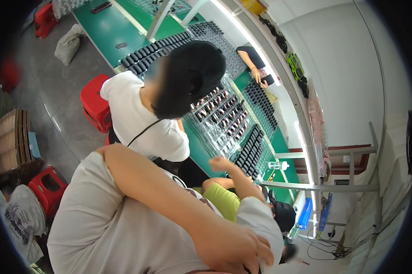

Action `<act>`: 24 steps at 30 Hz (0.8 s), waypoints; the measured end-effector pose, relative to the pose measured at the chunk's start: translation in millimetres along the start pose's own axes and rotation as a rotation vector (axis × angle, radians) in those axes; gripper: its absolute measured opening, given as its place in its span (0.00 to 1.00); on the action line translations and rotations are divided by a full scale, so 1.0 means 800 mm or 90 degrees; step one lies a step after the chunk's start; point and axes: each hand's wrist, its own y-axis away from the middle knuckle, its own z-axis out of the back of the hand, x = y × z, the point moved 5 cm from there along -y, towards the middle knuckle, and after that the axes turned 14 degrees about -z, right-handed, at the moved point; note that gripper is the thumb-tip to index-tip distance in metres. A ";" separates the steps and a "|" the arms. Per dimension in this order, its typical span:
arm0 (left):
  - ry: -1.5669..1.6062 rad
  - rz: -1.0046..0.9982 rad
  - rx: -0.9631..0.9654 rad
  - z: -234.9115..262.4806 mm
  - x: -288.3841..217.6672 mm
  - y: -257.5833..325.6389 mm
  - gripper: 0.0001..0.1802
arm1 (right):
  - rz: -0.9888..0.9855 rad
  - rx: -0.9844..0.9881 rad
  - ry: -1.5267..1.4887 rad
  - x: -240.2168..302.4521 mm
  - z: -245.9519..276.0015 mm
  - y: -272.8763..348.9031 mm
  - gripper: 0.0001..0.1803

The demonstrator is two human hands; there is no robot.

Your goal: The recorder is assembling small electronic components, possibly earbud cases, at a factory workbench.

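Observation:
My left arm crosses my grey-white shirt, and the left hand (pixel 231 246) lies low against the shirt by my right sleeve (pixel 258 221). Its fingers are curled, and whatever they may grip is hidden. My right forearm reaches up toward the green table (pixel 197 157). At its end the right hand (pixel 220 163) is closed in a fist beside the table edge, with nothing seen in it. Nearest to that fist are a clear tray of black pieces (pixel 249 148) in slanted rows and clear trays holding small black, red and white parts (pixel 224 116).
A co-worker in a white shirt and black cap (pixel 192 68) sits just ahead. Someone in a yellow-green top (pixel 224 201) is close on the right; another person's hands (pixel 260 78) work across the table. Red stools (pixel 95 102), a sack (pixel 69 44) and cardboard (pixel 9 141) stand left.

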 end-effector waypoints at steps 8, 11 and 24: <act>0.042 0.272 -0.083 0.099 0.118 0.072 0.24 | 0.242 -0.369 0.105 0.145 0.273 -0.148 0.24; 0.022 0.297 -0.113 0.141 0.148 0.091 0.25 | 0.183 -0.261 -0.044 0.178 0.325 -0.227 0.20; -0.418 0.795 -0.573 0.221 0.134 0.288 0.16 | 0.152 -0.299 -0.024 0.302 0.382 -0.309 0.34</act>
